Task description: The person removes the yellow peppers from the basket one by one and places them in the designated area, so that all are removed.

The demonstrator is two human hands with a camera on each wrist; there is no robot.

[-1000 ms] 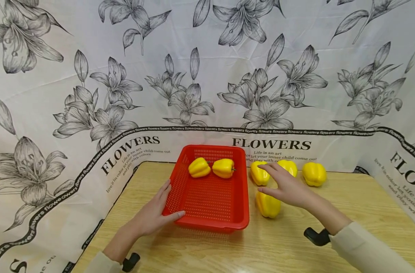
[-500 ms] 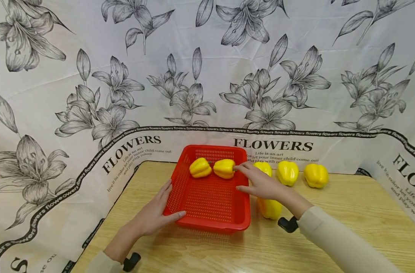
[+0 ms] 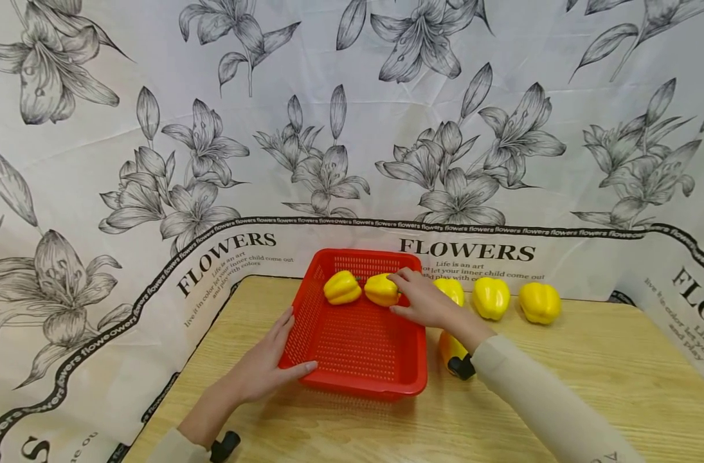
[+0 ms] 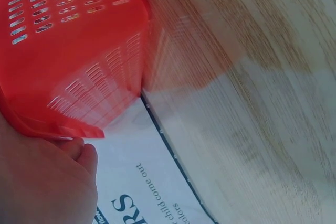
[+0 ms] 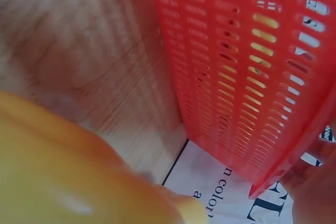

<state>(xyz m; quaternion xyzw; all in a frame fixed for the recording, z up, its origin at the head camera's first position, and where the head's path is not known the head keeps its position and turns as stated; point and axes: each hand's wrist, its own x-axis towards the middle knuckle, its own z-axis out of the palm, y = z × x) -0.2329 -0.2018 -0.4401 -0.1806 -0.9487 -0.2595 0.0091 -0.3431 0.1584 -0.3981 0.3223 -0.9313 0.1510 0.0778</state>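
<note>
A red perforated basket (image 3: 354,378) stands on the table with two yellow bell peppers inside, a left one (image 3: 342,287) and a right one (image 3: 380,290). At the basket's front left corner my left hand (image 3: 265,360) holds the rim, thumb over the top and fingers along the outer side. In the left wrist view its fingertips (image 4: 86,156) show just below the rim. My right hand (image 3: 424,299) reaches over the right rim, thumb apart from the fingers. Its fingertips overlap the right pepper's stem end; whether they touch it is unclear.
Right of the basket lie more yellow bell peppers: one (image 3: 451,290) partly behind the right hand, one (image 3: 490,298) in the middle, one (image 3: 539,303) farthest right. Another (image 3: 451,350) sits under the right wrist. A flower-print cloth (image 3: 352,161) hangs behind the wooden table (image 3: 560,379).
My right hand has moved left, from above the loose peppers to over the basket's right rim. The left hand has stayed at the basket. The peppers lie as before.
</note>
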